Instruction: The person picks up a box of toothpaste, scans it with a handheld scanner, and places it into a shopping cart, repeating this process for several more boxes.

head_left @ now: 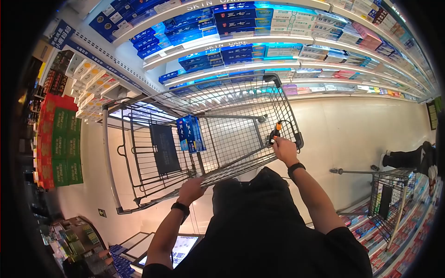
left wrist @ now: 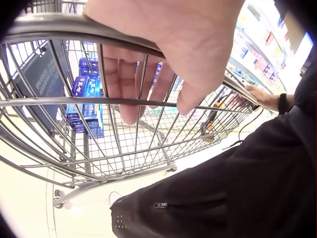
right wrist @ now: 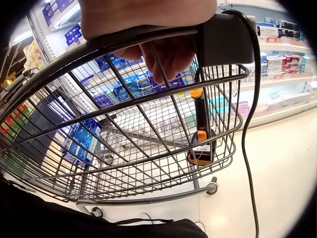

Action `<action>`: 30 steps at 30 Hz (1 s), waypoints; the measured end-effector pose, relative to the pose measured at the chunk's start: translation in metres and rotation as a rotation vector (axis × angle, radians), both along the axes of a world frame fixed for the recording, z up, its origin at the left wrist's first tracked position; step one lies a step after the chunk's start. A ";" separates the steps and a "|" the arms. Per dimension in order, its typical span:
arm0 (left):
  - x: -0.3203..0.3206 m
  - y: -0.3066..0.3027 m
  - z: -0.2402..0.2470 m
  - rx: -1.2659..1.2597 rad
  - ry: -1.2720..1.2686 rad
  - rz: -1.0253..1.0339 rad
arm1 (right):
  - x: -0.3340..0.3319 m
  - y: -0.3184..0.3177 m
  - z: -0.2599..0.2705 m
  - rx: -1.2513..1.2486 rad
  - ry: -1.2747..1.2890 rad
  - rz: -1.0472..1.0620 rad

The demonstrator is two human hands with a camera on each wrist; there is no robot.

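A wire shopping cart [head_left: 232, 139] stands before the person, with blue boxes [head_left: 191, 134] inside by its dark panel. The left hand [head_left: 191, 190] lies over the near top rim; in the left wrist view that hand [left wrist: 168, 44] has its fingers hanging down inside the wires. At the cart's right end the right hand [head_left: 284, 149] is on the rim; in the right wrist view this hand [right wrist: 148, 25] has its fingers bent over the rail. Below it, an orange and black handheld device [right wrist: 202, 124] hangs inside the wires, beside a dark block and a black cable [right wrist: 252, 114].
Shelves [head_left: 296, 39] full of boxes run along the far side. Red and green cartons [head_left: 59, 139] are stacked at the left. Another cart [head_left: 389, 199] and a person in dark clothes [head_left: 408, 160] are at the right. A lit screen [head_left: 183, 250] stands at the lower left.
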State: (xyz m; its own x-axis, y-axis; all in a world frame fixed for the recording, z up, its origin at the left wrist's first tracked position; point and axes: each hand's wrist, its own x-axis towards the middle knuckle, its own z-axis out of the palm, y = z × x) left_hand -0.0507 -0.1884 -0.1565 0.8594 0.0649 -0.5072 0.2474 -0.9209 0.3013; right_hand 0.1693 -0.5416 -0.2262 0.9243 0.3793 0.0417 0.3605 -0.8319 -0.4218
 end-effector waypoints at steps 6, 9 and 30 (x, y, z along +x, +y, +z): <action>-0.010 -0.028 -0.011 -0.018 -0.010 -0.016 | -0.007 -0.030 -0.002 -0.022 0.031 0.003; -0.012 -0.044 -0.006 0.008 0.028 -0.009 | -0.010 -0.042 -0.002 0.002 0.019 -0.005; -0.012 -0.052 -0.008 0.110 0.108 0.061 | 0.005 -0.039 -0.005 0.011 0.071 0.043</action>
